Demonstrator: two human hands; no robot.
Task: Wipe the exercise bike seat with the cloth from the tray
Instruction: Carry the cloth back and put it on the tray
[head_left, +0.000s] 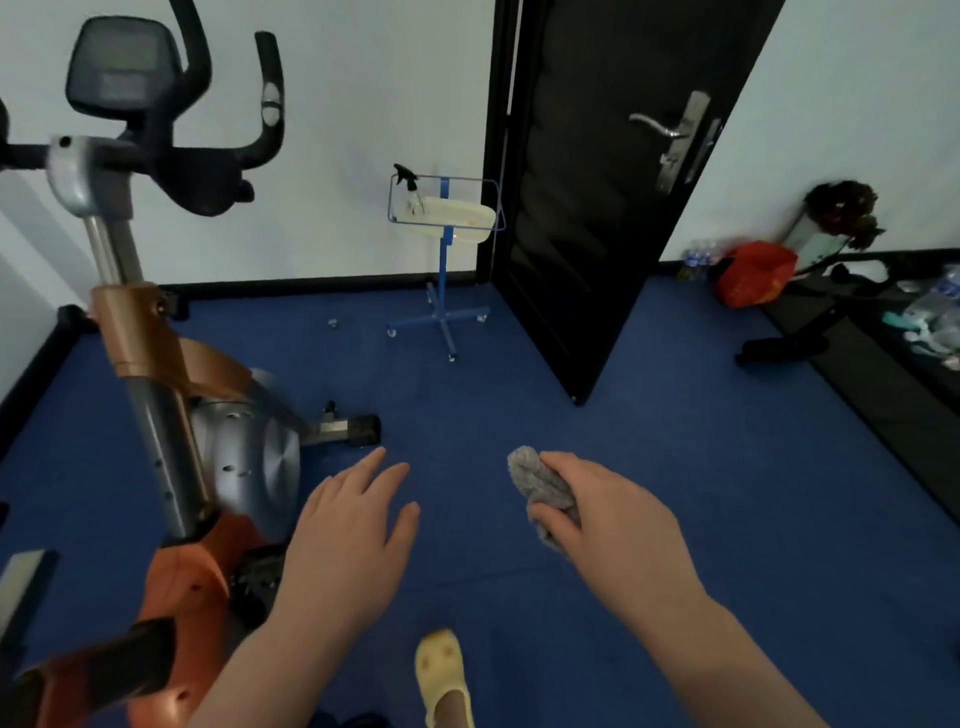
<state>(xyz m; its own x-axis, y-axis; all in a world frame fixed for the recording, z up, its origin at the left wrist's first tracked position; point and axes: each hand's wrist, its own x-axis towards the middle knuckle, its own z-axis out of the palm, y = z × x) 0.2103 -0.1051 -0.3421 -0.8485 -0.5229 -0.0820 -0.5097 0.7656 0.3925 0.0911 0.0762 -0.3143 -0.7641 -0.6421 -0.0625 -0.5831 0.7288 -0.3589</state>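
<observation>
A blue floor (519, 395) runs to white walls and a black door (613, 197) standing ajar. The exercise bike (171, 364) along the floor's left edge is blurred and cut off, its seat not clearly made out. The right hand (608, 514) grips the bunched grey cloth (540, 488); the left hand (348, 525) is spread, holding nothing. The tray (457, 218) on its blue stand sits by the far wall, with bare floor between it and the hands.

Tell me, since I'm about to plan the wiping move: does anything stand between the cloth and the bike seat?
Nothing visible does. The right hand grips the grey cloth over bare blue floor. The black seat is up at the left. The open left hand hovers lower down, beside the bike frame.
</observation>
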